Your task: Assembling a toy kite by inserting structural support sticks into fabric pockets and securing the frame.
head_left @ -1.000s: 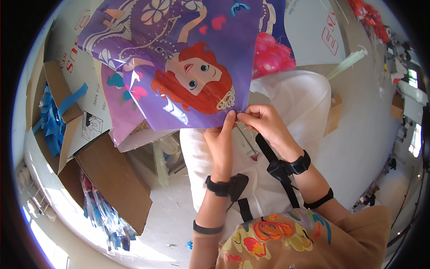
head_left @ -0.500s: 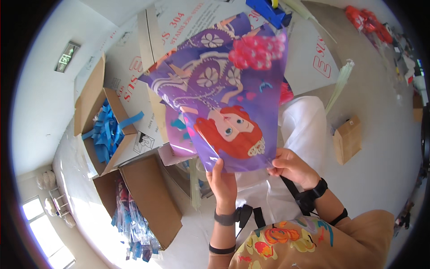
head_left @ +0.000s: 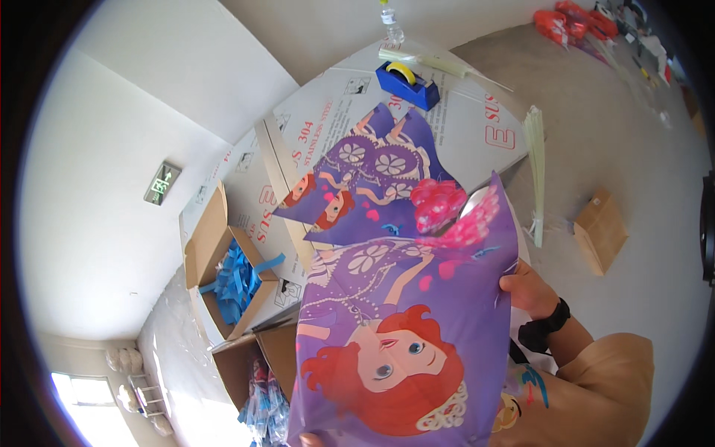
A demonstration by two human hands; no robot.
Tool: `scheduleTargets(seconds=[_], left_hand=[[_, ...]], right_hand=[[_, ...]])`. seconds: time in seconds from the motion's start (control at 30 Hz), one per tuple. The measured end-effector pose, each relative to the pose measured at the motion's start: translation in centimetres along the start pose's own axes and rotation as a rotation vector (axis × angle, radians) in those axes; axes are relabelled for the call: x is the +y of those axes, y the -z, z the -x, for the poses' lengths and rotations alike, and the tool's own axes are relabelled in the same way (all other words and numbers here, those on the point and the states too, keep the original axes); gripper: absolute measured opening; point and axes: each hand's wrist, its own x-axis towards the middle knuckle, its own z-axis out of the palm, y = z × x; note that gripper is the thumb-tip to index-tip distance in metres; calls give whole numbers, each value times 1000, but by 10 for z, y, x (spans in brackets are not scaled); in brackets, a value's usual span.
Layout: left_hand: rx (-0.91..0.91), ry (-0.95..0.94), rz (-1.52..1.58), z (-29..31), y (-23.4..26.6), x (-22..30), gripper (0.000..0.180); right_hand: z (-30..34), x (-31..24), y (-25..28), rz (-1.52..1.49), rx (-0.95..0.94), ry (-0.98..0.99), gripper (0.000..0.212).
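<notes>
Close in front of me I hold up a large purple printed sheet [head_left: 477, 328], with a red-haired cartoon figure in a tiara on it. My right hand [head_left: 532, 288] grips its right edge, the thumb lying on the printed face and the other fingers hidden behind. Of my left hand [head_left: 310, 441] only a thumb tip shows, pressed on the sheet's lower left part at the picture's lower rim. Beyond the held sheet, similar purple pieces [head_left: 395, 160] with the same print lie overlapping on the table. The held sheet's far end covers part of them.
The table [head_left: 477, 112] has a printed grey-white covering. A blue tape dispenser [head_left: 408, 88], a clear bottle [head_left: 391, 26] and pale bundled strips [head_left: 535, 175] stand or lie around it. At left are a carton of blue strips [head_left: 234, 283] and a carton of bagged pieces [head_left: 261, 402]. A brown box [head_left: 600, 232] sits right.
The sheet has come nearer and lower, uncovering the purple pieces and tape dispenser. My left hand has dropped almost out of view. The view has tilted up toward the far side of the table.
</notes>
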Motion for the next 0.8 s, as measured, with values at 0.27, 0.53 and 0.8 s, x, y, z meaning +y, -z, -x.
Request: scheduleTargets(seconds=[0.27,0.53,0.8], left_hand=[[-89,140,45,-128,-62,80,42],[-604,334,-432,-353,-194,-14,49],[-383,365,-687,-445,-295,-120,74]], right_hand=[[-76,-70,-8,241,-131,-27,31],[-244,-76,36,1003,4,249,45],[-310,-26,152,1885,187,279,42]])
